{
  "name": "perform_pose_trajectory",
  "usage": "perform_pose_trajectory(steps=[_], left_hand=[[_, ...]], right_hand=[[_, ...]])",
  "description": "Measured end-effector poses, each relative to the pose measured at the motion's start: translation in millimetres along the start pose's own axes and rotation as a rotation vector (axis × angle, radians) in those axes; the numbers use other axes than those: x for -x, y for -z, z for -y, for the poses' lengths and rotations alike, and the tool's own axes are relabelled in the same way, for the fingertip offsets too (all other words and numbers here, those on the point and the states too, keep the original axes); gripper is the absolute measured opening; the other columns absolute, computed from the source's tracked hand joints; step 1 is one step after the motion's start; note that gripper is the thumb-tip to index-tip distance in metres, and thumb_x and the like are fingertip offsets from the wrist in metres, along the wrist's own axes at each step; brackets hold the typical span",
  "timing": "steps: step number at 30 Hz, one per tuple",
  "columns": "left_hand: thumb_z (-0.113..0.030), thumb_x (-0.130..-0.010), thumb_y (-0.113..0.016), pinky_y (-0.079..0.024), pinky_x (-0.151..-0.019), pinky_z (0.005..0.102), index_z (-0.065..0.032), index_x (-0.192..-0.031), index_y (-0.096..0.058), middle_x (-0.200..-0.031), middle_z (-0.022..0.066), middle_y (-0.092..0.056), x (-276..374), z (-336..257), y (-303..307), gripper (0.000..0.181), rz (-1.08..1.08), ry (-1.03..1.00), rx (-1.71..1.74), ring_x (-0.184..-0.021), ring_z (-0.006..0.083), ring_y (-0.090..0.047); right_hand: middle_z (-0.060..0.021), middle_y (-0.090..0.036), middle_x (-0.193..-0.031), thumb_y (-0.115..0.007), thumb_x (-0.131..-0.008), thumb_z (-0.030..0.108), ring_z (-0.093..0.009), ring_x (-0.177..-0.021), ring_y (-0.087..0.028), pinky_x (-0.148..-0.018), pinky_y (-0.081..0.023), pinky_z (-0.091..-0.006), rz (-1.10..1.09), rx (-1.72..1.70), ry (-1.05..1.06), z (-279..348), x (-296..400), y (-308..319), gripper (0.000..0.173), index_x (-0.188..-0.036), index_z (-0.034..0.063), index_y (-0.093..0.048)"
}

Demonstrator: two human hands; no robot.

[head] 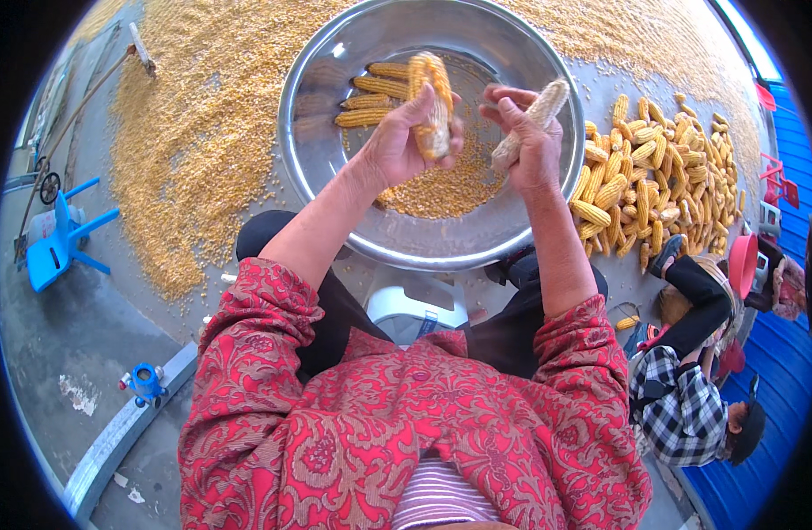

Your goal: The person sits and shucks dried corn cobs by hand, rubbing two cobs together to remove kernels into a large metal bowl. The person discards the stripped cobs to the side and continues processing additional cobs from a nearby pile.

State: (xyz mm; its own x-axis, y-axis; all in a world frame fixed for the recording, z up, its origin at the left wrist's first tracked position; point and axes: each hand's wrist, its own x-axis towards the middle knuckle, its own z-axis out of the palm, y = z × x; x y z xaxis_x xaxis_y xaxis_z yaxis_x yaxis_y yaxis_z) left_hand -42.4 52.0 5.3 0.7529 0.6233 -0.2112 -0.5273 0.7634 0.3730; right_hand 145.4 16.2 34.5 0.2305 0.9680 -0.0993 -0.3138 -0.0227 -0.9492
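Over a wide stainless steel basin (446, 248), my left hand (406, 136) grips a partly shelled corn cob (430, 106), with rows of yellow kernels still on it. My right hand (528, 139) holds a bare corn cob (546, 105), tilted, its upper end pointing up and right. The two cobs are apart. Inside the basin, several unshelled corn ears (363, 118) lie side by side at the left, and loose corn kernels (439, 195) cover part of the bottom. The left fingers are slightly blurred.
Heaped corn ears (644, 172) lie right of the basin. Loose kernels (181, 132) spread over the floor. A blue plastic chair (51, 255) stands at left, near a long wooden-handled tool (81, 109). Another person (684, 397) in a checked shirt sits at lower right.
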Motion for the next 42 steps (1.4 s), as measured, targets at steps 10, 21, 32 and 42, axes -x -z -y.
perform_pose_trajectory(steps=[10,21,32,42], left_hand=[[-0.01,-0.077,-0.074,-0.047,-0.046,0.0282,-0.001,-0.095,-0.055,-0.062,0.0074,-0.058,11.1,25.4,-8.2,0.028,0.114,0.362,-0.168,-0.048,0.017,-0.058],[-0.005,-0.078,-0.067,-0.052,-0.057,0.0315,-0.0025,-0.098,-0.061,-0.073,0.0077,-0.061,-4.1,46.8,9.7,0.021,0.172,-0.251,-1.038,-0.061,0.0191,-0.062],[-0.011,-0.079,-0.067,-0.051,-0.057,0.0322,-0.0021,-0.101,-0.059,-0.079,0.0103,-0.065,0.0,63.3,-4.9,0.026,-0.63,-0.165,-1.871,-0.061,0.0194,-0.064],[-0.004,-0.071,-0.065,-0.043,-0.041,0.0324,0.0002,-0.082,-0.059,-0.063,0.009,-0.057,4.5,32.7,-16.9,0.013,-0.202,0.269,-0.578,-0.047,0.0196,-0.055]], right_hand=[[-0.0116,-0.063,-0.118,-0.073,-0.08,0.018,-0.021,-0.106,-0.06,-0.093,-0.049,-0.0357,0.428,0.384,0.114,13.5,6.5,-3.8,0.032,-0.107,0.0018,-0.07],[-0.0048,-0.061,-0.094,-0.076,-0.08,0.018,-0.02,-0.082,-0.064,-0.074,-0.051,-0.0319,0.369,0.693,0.387,9.4,14.1,-8.1,0.023,-0.096,0.0033,-0.071],[-0.0042,-0.065,-0.078,-0.076,-0.084,0.014,-0.01,-0.069,-0.058,-0.062,-0.047,-0.0283,-0.198,0.236,-0.109,-34.4,9.7,-21.0,0.016,-0.088,0.0009,-0.067],[-0.0015,-0.065,-0.077,-0.075,-0.085,0.014,-0.009,-0.069,-0.059,-0.061,-0.047,-0.0259,0.038,0.181,-0.083,-19.6,1.9,-11.3,0.013,-0.089,0.0023,-0.07]])
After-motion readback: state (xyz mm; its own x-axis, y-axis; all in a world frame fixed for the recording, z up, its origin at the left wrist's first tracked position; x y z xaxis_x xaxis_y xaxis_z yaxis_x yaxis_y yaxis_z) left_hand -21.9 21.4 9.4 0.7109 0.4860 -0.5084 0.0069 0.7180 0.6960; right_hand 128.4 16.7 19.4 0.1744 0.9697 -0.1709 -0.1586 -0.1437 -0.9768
